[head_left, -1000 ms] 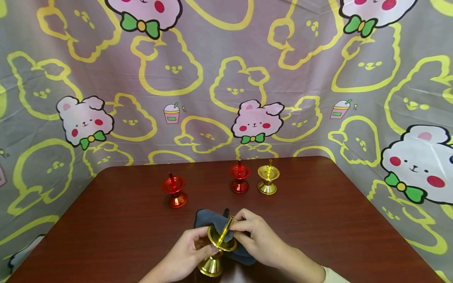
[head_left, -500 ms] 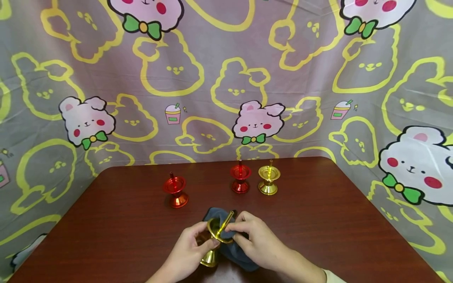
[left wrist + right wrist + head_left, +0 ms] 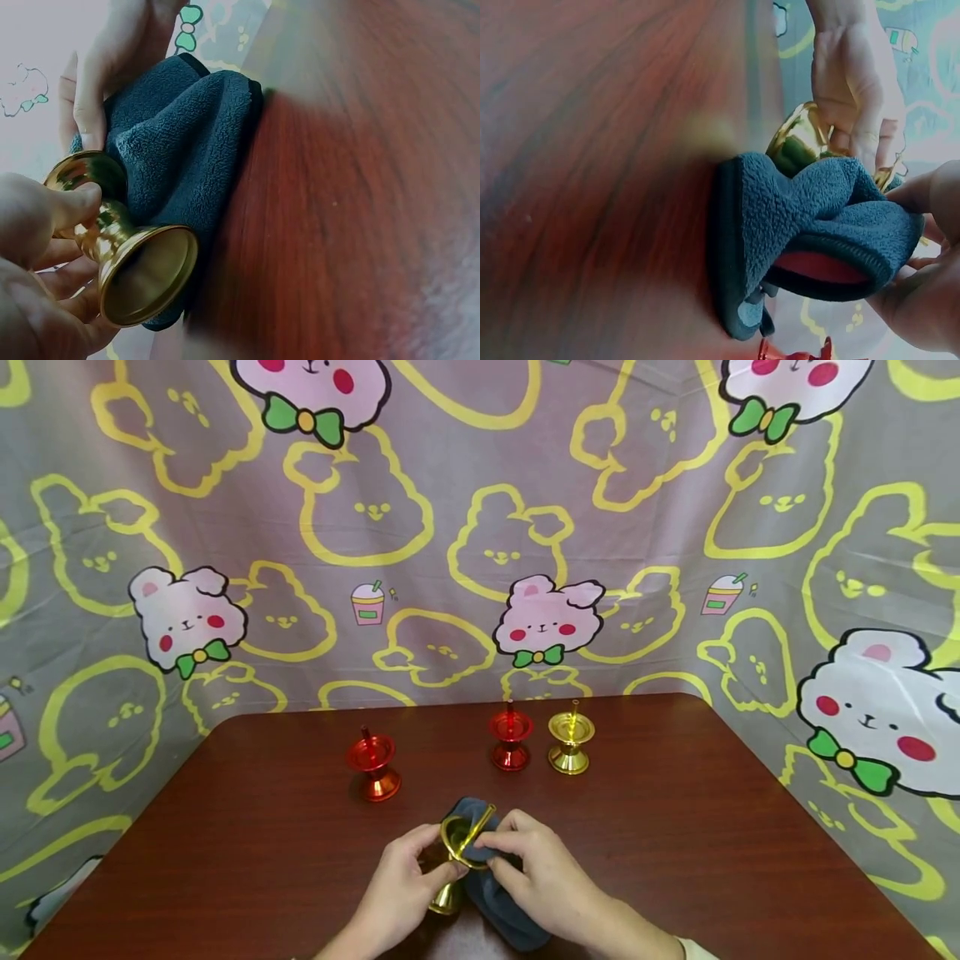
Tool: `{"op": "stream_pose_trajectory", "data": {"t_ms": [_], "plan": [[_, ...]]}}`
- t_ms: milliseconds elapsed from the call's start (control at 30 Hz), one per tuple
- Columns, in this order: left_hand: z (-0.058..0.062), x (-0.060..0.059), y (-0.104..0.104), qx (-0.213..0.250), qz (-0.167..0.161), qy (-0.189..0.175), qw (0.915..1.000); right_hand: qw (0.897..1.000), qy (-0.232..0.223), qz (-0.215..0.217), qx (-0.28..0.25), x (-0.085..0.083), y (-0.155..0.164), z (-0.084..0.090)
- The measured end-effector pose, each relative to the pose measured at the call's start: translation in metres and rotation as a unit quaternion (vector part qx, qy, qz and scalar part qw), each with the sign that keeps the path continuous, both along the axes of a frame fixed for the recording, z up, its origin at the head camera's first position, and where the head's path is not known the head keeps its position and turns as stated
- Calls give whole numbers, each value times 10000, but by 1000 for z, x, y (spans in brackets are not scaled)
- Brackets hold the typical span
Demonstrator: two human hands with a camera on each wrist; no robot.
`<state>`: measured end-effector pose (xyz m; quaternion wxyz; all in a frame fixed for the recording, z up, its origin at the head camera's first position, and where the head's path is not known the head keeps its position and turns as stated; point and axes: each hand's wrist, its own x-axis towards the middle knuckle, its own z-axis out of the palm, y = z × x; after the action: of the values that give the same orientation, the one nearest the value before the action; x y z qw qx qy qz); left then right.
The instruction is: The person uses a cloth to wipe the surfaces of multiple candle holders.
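My left hand grips a gold candle holder round its narrow waist, tilting it so that the hollow base shows in the left wrist view. A thin gold stem rises from the dish, leaning right. With my right hand I pinch a dark blue-grey cloth and press part of it into the dish beside the stem. The rest of the cloth hangs down below the fingers. In the right wrist view the cloth covers much of the holder.
Farther back on the dark red-brown table stand a red holder at left, another red holder in the middle, and a gold holder beside it. A patterned curtain hangs behind the table.
The gold candle holder has tilted further and its base has risen slightly. The cloth has shifted right, hanging lower beneath my right hand. Both hands keep their hold.
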<state>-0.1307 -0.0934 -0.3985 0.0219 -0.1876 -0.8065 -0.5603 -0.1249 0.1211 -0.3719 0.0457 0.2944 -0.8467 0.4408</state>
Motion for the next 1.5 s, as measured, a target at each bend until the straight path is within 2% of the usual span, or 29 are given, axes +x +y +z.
{"op": "stream_pose_trajectory", "data": {"t_ms": [133,267,400,533,767,1000,1133,1200,1333,1500], "plan": [[-2,-2,-1,179,25,-127,9998,9993,278,-131,-216,-3,2,-2],[-3,-4,-1,693,17,-396,9968,9961,305,-439,-695,-6,4,-4],[-1,-4,-1,1101,145,-519,9925,9899,-26,-801,-1168,-7,5,-3],[1,-3,2,1424,273,-681,9871,9796,-574,-1070,-1599,-9,4,-1],[3,-2,5,2125,372,-1153,9696,9584,-1263,-1254,-2231,-9,0,-1],[5,-3,8,2485,542,-1593,9539,9478,-1582,-1295,-2446,-10,-4,-3],[4,-4,8,2734,562,-1844,9424,9426,-1807,-1111,-2580,-9,-6,-3],[4,-4,8,2784,536,-1916,9396,9425,-1893,-954,-2585,-9,-6,-4],[4,-4,8,2760,472,-1921,9406,9483,-1923,-743,-2414,-9,-6,-5],[1,-3,8,2433,428,-1720,9536,9539,-1863,-735,-2233,-9,-5,-5]]}}
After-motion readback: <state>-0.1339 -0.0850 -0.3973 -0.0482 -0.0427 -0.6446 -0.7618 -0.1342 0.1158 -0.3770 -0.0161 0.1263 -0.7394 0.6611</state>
